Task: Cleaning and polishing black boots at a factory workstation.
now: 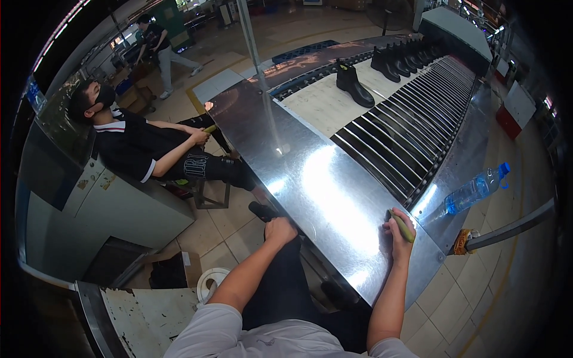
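My right hand (399, 230) rests on the metal table top and is closed round an elongated olive-green tool handle (405, 231); its dark thin tip points away from me. What kind of tool it is I cannot make out. My left hand (280, 229) is curled into a fist at the table's near left edge, above my dark trouser leg. Whatever it may hold is hidden. Farther up, a single black ankle boot (354, 85) stands on the pale part of the conveyor (317, 112), in front of a row of similar black boots (399, 60).
A clear water bottle with a blue cap (476, 190) stands on the table's right side, near a metal rail (513, 224). A seated person (161, 140) at left holds a similar olive-green object (209, 129). Another person (160, 51) walks behind. Metal rollers (412, 113) run toward a machine hood (456, 34).
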A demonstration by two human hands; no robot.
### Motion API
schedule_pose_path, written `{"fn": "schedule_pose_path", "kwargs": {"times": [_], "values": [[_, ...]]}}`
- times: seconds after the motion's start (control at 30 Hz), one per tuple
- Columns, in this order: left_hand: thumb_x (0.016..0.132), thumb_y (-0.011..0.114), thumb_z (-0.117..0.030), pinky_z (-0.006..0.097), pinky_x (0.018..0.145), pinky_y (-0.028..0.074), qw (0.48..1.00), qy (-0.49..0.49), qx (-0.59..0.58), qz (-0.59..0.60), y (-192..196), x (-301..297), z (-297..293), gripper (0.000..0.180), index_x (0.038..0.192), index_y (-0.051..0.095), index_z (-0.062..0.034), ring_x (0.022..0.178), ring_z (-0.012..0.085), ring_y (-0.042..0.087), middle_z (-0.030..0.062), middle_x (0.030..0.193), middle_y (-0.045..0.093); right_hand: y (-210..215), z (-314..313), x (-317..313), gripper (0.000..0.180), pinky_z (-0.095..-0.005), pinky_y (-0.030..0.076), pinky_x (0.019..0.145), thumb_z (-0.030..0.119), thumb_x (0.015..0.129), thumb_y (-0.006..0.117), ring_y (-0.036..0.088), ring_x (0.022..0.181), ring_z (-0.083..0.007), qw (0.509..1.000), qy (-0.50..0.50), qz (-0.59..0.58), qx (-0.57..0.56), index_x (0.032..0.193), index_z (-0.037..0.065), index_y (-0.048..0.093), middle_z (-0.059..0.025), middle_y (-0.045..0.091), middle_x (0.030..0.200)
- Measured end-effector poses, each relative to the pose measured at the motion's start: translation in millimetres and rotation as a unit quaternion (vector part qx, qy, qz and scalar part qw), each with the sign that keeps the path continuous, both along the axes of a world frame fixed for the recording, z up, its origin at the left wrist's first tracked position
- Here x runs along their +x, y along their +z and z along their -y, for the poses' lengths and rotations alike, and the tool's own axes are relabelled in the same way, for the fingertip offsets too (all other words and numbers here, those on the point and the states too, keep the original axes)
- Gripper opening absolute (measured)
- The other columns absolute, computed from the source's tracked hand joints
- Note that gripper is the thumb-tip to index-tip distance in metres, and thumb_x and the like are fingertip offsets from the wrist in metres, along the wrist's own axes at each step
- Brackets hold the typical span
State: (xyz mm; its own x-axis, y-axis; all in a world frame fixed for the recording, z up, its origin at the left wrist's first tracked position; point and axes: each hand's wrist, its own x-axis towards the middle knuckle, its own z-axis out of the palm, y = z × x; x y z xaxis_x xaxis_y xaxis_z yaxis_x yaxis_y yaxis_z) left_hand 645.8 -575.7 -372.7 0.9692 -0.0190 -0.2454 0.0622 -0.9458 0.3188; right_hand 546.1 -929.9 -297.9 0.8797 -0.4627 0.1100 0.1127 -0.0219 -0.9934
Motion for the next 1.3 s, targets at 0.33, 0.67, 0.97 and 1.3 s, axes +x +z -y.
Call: {"fn": "schedule_pose_path", "kwargs": {"times": [0.33,0.67,0.97,1.3], "values": [[0.079,0.062,-0.022,0.047,0.091,0.057,1.000,0.002,-0.011,0.000,5.0,-0.1,0.9,0.032,0.091,0.078,0.0030,0.098,0.0425,0.072,0.0281,0.100,0.073,-2.4,0.1,1.0,0.036,-0.0250,0.055,0.069,0.012,0.094,0.072,0.071,0.086,-0.0163,1.000,-0.005,0.001,0.001,0.127,-0.001,0.066,-0.0128,0.068,0.125],[0.078,0.062,-0.022,0.047,0.091,0.057,1.000,-0.002,-0.006,-0.001,6.3,-1.9,-0.3,0.033,0.092,0.078,0.0034,0.101,0.0424,0.071,0.0278,0.102,0.073,2.6,-2.9,-0.9,0.036,-0.0250,0.054,0.071,0.014,0.095,0.070,0.070,0.088,-0.0153,0.999,-0.009,-0.003,-0.032,0.127,-0.001,0.066,-0.0124,0.069,0.123],[0.079,0.066,-0.027,0.046,0.092,0.057,1.000,-0.012,0.002,-0.008,1.6,3.9,2.6,0.036,0.094,0.077,0.0037,0.101,0.0411,0.071,0.0270,0.103,0.073,-4.9,5.7,2.0,0.035,-0.0246,0.055,0.071,0.013,0.095,0.072,0.071,0.087,-0.0159,0.999,-0.008,0.006,-0.042,0.127,0.000,0.066,-0.0115,0.069,0.120],[0.082,0.063,-0.026,0.047,0.096,0.055,1.000,0.016,-0.002,-0.020,9.1,0.8,6.1,0.034,0.096,0.077,0.0015,0.103,0.0417,0.070,0.0266,0.105,0.073,2.3,3.7,2.2,0.032,-0.0257,0.056,0.070,0.011,0.094,0.071,0.072,0.088,-0.0177,1.000,-0.013,-0.011,-0.012,0.124,0.000,0.067,-0.0126,0.068,0.127]]}}
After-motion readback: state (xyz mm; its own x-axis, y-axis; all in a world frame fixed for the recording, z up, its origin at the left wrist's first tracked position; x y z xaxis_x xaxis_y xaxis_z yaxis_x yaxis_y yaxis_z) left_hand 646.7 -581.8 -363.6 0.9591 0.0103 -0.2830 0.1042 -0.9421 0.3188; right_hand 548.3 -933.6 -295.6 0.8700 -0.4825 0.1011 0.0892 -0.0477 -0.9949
